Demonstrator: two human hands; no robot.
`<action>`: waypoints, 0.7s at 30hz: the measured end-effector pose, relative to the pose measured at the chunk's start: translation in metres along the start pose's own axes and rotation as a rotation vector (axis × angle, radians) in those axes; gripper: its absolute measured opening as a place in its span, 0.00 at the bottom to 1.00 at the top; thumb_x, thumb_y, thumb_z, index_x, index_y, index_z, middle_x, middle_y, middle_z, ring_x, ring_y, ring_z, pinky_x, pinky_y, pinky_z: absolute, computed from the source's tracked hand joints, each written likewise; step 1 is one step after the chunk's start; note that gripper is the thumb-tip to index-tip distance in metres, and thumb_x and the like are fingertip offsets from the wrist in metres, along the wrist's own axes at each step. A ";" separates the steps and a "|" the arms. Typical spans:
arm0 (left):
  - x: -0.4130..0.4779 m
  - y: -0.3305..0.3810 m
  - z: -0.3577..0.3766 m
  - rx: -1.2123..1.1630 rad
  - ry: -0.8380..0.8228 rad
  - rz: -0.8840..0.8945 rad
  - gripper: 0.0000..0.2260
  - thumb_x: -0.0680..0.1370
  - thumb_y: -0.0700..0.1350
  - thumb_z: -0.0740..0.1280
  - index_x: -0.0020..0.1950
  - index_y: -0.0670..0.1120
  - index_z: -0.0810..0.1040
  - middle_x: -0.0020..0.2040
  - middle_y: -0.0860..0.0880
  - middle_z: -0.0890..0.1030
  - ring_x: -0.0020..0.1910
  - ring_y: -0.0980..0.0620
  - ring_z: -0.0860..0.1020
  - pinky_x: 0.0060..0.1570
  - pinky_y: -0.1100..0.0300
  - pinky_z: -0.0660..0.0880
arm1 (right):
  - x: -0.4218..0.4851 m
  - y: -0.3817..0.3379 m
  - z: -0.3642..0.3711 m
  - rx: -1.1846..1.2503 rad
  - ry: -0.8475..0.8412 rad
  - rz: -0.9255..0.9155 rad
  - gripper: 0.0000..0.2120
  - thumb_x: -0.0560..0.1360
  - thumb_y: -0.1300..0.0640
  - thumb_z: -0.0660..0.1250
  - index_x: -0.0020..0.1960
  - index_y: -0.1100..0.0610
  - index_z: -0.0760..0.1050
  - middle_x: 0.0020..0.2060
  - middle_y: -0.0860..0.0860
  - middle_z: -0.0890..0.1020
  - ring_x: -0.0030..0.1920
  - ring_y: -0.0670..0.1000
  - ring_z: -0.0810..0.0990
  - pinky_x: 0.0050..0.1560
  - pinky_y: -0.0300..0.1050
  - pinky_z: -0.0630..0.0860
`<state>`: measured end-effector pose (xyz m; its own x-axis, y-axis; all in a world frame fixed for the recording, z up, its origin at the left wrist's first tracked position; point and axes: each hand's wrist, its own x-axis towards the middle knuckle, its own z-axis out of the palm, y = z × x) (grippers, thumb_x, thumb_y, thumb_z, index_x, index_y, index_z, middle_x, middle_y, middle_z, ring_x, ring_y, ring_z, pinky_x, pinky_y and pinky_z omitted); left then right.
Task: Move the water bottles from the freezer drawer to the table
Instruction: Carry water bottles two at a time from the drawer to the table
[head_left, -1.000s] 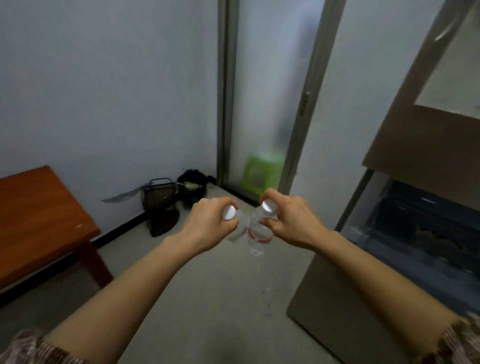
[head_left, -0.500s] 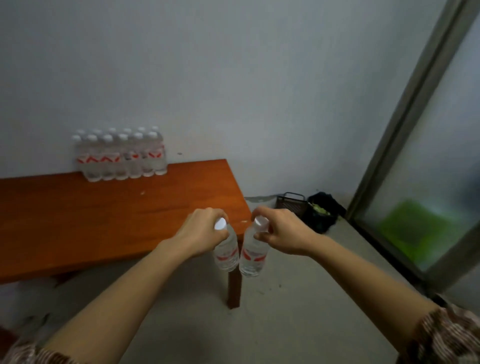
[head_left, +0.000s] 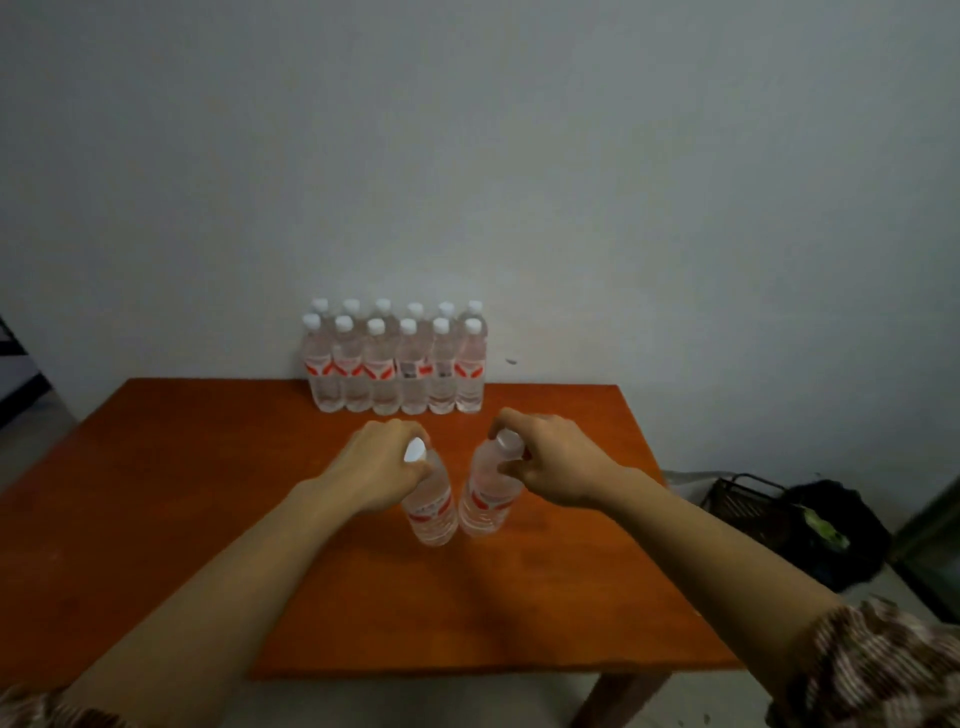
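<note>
Curled fingers of the left hand (head_left: 382, 470) grip the left bottle (head_left: 432, 512) at its neck, the right hand (head_left: 553, 465) likewise the right bottle (head_left: 488, 501), over the wooden table (head_left: 156, 519); whether their bases touch it is unclear. The red-white labels are too blurred to read.

An orange-brown wooden tabletop (head_left: 156, 467) is set against a pale wall (head_left: 467, 156), and along its far edge twelve clear water bottles (head_left: 395, 364) with white caps and red-marked labels are stood upright in two close rows of six.
</note>
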<state>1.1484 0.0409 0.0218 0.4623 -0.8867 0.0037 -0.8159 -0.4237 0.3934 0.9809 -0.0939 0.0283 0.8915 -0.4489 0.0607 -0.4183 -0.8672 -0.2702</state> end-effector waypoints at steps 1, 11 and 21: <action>0.013 -0.017 -0.006 -0.005 0.003 -0.003 0.11 0.74 0.50 0.68 0.56 0.50 0.79 0.51 0.48 0.83 0.38 0.52 0.77 0.39 0.59 0.75 | 0.021 -0.005 0.004 0.007 0.003 -0.006 0.17 0.74 0.54 0.70 0.61 0.51 0.70 0.55 0.53 0.80 0.52 0.54 0.79 0.47 0.48 0.76; 0.132 -0.169 -0.052 -0.011 -0.084 0.112 0.08 0.75 0.49 0.66 0.51 0.48 0.80 0.50 0.50 0.82 0.45 0.52 0.79 0.43 0.55 0.78 | 0.191 -0.057 0.061 0.071 -0.029 0.071 0.16 0.75 0.56 0.68 0.61 0.48 0.69 0.61 0.49 0.76 0.54 0.49 0.78 0.51 0.45 0.79; 0.213 -0.258 -0.069 -0.048 -0.247 0.151 0.05 0.74 0.47 0.64 0.45 0.47 0.78 0.42 0.48 0.81 0.39 0.49 0.79 0.39 0.51 0.78 | 0.299 -0.084 0.112 0.054 -0.068 0.193 0.18 0.75 0.57 0.69 0.62 0.48 0.69 0.63 0.51 0.75 0.55 0.50 0.78 0.53 0.48 0.79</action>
<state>1.4808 -0.0258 -0.0153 0.2333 -0.9598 -0.1564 -0.8492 -0.2794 0.4481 1.3019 -0.1314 -0.0387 0.8062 -0.5884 -0.0619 -0.5741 -0.7529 -0.3217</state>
